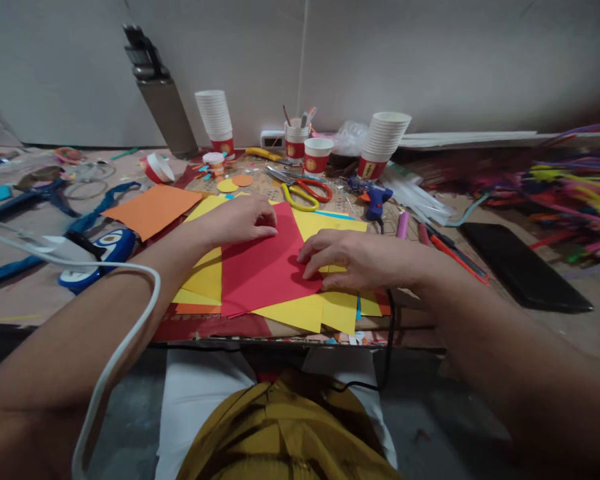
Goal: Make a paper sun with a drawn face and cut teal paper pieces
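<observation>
Red paper sheet [260,267], one, pressed flat by left hand [240,220] and right hand [350,260], fingers spread.

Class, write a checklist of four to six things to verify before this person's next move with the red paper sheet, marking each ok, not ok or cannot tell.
1. Left hand presses the red paper sheet at its top edge: ok.
2. Right hand rests on the sheet's right edge: ok.
3. Red sheet lies flat on the yellow paper sheets: ok.
4. Yellow-and-orange-handled scissors lie clear of both hands: ok.
5. Blue hot glue gun switched off: cannot tell.
6. White cable clear of the left forearm: not ok, it crosses it.
</observation>
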A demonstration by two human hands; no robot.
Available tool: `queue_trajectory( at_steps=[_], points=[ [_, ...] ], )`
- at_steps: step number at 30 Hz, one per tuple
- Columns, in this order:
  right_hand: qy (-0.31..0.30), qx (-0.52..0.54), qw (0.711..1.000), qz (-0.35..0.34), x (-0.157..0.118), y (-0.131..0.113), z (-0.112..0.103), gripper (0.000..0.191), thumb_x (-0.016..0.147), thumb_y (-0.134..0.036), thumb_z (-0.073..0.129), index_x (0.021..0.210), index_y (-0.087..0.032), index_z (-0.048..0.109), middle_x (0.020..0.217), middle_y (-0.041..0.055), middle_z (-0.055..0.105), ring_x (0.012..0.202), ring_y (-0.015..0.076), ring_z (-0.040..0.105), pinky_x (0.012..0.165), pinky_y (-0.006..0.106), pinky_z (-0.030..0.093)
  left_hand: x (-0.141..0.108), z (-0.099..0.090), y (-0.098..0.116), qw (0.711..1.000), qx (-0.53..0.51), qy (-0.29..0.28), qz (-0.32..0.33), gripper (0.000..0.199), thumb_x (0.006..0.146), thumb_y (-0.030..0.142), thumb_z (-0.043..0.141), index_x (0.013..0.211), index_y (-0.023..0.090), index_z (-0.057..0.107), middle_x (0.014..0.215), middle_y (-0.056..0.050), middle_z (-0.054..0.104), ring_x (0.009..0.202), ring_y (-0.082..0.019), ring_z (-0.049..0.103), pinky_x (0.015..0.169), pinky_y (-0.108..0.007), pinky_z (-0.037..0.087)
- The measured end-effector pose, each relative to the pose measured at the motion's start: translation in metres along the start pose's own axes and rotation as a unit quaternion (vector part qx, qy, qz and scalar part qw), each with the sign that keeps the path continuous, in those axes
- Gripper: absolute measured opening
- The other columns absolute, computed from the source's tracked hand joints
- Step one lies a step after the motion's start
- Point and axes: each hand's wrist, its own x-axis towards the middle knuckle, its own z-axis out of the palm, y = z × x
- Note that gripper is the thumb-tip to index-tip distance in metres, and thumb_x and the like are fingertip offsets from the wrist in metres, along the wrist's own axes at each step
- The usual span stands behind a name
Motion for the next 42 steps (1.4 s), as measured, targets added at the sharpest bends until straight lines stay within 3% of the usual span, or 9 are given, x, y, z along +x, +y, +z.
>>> queue_trajectory(
  at_steps=[7, 16, 25, 42],
  points=[
    [0.036, -0.036, 0.998, -0.032, -0.002, 0.000, 0.007, 0.016, 0.088, -0.024, 0.059, 0.097, -0.019, 0.071, 0.112, 0.0075, 0.065, 0.105, 0.0180, 0.059, 0.092, 0.030, 0.045, -0.001, 0.000, 0.000, 1.000, 0.002, 0.002, 0.004, 0.026, 0.085, 0.038, 0.054, 0.094, 0.019, 0.069, 0.096, -0.007, 0.067, 0.089, -0.018, 0.059, 0.079, -0.029, 0.044],
    [0.036, -0.095, 0.995, -0.015, 0.000, -0.008, 0.011, 0.014, 0.086, -0.016, 0.057, 0.092, -0.017, 0.069, 0.105, 0.0086, 0.065, 0.101, 0.0192, 0.059, 0.087, 0.032, 0.047, 0.001, 0.002, -0.001, 1.000, 0.000, -0.002, 0.006, 0.025, 0.084, 0.037, 0.054, 0.093, 0.019, 0.070, 0.096, -0.007, 0.066, 0.089, -0.019, 0.059, 0.081, -0.030, 0.043],
    [0.014, -0.040, 0.999, -0.031, -0.002, 0.000, 0.003, 0.024, 0.089, -0.014, 0.055, 0.106, -0.021, 0.071, 0.112, 0.0072, 0.066, 0.105, 0.0169, 0.060, 0.091, 0.029, 0.045, 0.001, 0.003, -0.003, 1.000, -0.001, 0.005, 0.002, 0.026, 0.085, 0.038, 0.054, 0.094, 0.019, 0.070, 0.098, -0.008, 0.066, 0.090, -0.019, 0.058, 0.081, -0.030, 0.043],
    [0.040, -0.096, 0.994, -0.032, 0.000, -0.009, 0.008, 0.017, 0.087, -0.012, 0.055, 0.090, -0.019, 0.071, 0.098, 0.0081, 0.068, 0.092, 0.0172, 0.061, 0.080, 0.029, 0.047, 0.002, 0.006, -0.003, 0.999, -0.003, 0.044, 0.021, 0.025, 0.088, 0.033, 0.051, 0.090, 0.017, 0.070, 0.090, -0.007, 0.069, 0.083, -0.017, 0.059, 0.077, -0.029, 0.042]
  ],
)
